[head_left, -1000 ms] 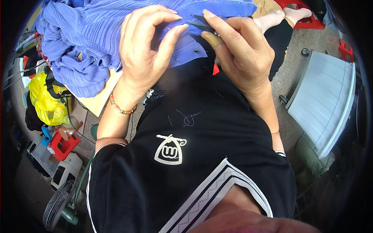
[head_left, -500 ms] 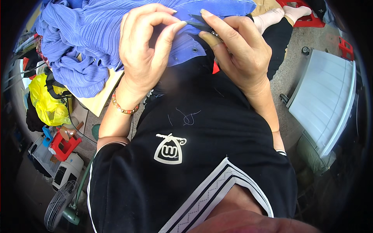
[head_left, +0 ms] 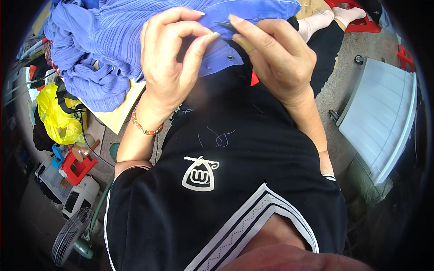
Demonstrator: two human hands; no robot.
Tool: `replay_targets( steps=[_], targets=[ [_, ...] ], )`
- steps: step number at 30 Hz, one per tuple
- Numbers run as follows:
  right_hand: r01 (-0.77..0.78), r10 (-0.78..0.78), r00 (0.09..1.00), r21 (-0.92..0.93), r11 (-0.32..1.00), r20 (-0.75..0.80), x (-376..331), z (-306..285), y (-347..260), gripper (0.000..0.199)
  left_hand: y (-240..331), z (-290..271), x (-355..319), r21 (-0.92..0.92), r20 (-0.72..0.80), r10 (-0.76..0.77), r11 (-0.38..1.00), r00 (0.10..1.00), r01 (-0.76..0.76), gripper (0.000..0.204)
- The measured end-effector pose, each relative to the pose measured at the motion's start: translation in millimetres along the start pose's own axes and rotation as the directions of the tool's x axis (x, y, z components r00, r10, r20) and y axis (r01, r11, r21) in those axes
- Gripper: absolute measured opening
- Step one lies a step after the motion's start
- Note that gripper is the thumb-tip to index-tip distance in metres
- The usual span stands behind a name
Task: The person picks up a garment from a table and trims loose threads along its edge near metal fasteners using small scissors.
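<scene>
A blue ribbed knit garment is spread over my lap and a board, with a small dark eyelet or snap showing near its lower edge. Above the cloth, my left hand brings thumb and index fingertip together in a pinch; whatever lies between them is too fine to make out. The other left fingers curve loosely above. Facing it, my right hand grips dark-bladed thread snips, their blades pointing left toward the pinched fingertips. Most of the snips is hidden by the right fingers.
Loose threads cling to my black shirt. To the left are a yellow plastic bag, a red stool-like item and a fan. A pale wheeled plastic box stands at right. Feet in pale socks show at the top.
The snips' blades were apart and now look closed together. The right fingers have drawn closer around them, and the blades sit slightly farther from the left fingertips.
</scene>
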State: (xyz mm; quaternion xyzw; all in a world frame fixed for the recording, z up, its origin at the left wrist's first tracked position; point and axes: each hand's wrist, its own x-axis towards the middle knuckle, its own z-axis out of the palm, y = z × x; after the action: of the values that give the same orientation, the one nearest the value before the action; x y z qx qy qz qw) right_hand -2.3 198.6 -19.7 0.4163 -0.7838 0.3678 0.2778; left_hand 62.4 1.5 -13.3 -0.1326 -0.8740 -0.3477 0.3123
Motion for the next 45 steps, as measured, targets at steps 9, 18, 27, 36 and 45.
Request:
replay_targets(
  steps=[9, 18, 27, 36, 45],
  targets=[
    [-0.638, 0.581, 0.770, 0.342, 0.690, 0.265, 29, -25, 9, 0.040, -6, -59, -24, 0.387, 0.039, -0.098, 0.919, 0.994, 0.075, 0.043],
    [-0.591, 0.569, 0.775, 0.636, 0.496, 0.275, 13, -27, 48, 0.013, -5, -55, -5, -0.140, 0.055, -0.536, 0.832, 0.843, 0.538, 0.008],
    [-0.573, 0.705, 0.691, 0.717, 0.398, 0.160, 12, -98, 74, 0.016, 16, -41, 79, -0.516, 0.294, -0.436, 0.677, 0.851, 0.525, 0.011],
    [-0.503, 0.711, 0.677, 0.586, 0.636, -0.190, 6, -81, 187, 0.007, 2, 7, 93, -0.528, 0.352, -0.388, 0.669, 0.852, 0.523, 0.012],
    [-0.617, 0.661, 0.720, 0.629, 0.472, 0.211, 21, -23, 115, 0.023, 4, 13, 87, -0.319, 0.186, -0.406, 0.836, 0.895, 0.446, 0.011]
  ],
)
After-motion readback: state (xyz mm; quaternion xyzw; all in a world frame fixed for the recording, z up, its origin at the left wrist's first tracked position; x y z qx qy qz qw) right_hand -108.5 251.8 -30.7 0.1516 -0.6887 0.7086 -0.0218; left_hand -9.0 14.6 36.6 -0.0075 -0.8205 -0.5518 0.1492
